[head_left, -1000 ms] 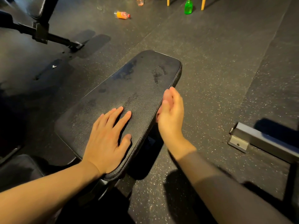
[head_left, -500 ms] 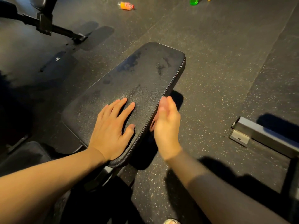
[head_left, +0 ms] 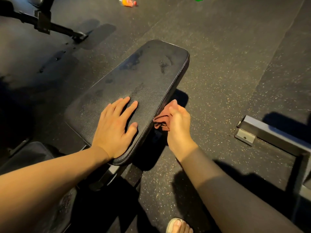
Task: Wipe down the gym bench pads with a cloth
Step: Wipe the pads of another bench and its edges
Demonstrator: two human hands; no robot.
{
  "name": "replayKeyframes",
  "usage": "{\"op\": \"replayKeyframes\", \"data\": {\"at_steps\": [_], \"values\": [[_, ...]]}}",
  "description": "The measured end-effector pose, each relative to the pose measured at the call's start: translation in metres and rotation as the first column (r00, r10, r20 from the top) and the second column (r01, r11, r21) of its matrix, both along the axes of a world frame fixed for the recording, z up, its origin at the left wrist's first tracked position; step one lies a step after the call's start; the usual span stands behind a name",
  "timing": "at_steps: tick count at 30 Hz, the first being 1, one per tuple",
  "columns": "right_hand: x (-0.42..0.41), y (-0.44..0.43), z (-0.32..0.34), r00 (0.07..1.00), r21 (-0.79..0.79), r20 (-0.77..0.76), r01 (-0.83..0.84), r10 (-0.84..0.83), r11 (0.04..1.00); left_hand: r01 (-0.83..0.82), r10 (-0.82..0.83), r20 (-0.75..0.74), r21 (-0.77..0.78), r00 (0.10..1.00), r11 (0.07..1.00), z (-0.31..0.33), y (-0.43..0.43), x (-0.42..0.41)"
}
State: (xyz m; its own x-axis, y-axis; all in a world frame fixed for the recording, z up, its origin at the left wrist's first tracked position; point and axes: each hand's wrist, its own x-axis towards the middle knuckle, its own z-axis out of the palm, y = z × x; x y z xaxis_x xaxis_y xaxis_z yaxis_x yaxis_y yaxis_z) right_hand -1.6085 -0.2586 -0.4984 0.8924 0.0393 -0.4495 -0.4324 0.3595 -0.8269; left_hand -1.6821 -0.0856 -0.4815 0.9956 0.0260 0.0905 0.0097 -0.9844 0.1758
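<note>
Across dark speckled rubber floor (head_left: 235,81), bench pad (head_left: 143,78) sits angled, smudges on top; likely unwiped. Left hand (head_left: 114,128) flat on near end, fingers spread, likely bracing it. Right hand (head_left: 178,126) fingers clamped round reddish cloth (head_left: 162,118), held against pad's right side edge, probably wiping the seam.

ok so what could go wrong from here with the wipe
1. The cloth is bunched in the right hand against the side edge of the pad, so it may skip stretches of the seam.
2. Damp smears on the pad's far end could go unwiped.
3. The left hand lies flat on the pad and may leave a missed patch.
</note>
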Motion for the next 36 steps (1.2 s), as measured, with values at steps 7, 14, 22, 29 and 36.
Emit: {"op": "replayKeyframes", "data": {"at_steps": [7,14,22,29,36], "values": [[-0.061,-0.001,-0.011,0.967,0.072,-0.146,-0.202,0.211,0.977,-0.004,0.004,0.002,-0.003,1.000,1.000,0.001,0.000,0.000],[-0.040,-0.002,-0.013,0.999,0.075,0.033,0.022,-0.024,0.997,-0.007,0.007,0.005,-0.007,1.000,1.000,0.000,0.000,0.001],[-0.030,0.003,-0.020,1.000,-0.018,-0.017,0.026,-0.026,1.000,0.005,-0.005,0.022,-0.015,1.000,1.000,-0.001,0.000,0.001],[-0.032,0.011,-0.015,0.998,0.042,0.048,0.031,-0.033,0.999,0.003,-0.003,0.032,-0.007,0.999,1.000,-0.003,0.001,0.002],[-0.043,0.004,-0.030,0.973,-0.039,-0.161,-0.171,0.163,0.985,0.014,-0.014,0.024,0.005,1.000,1.000,-0.002,0.002,0.001]]}}
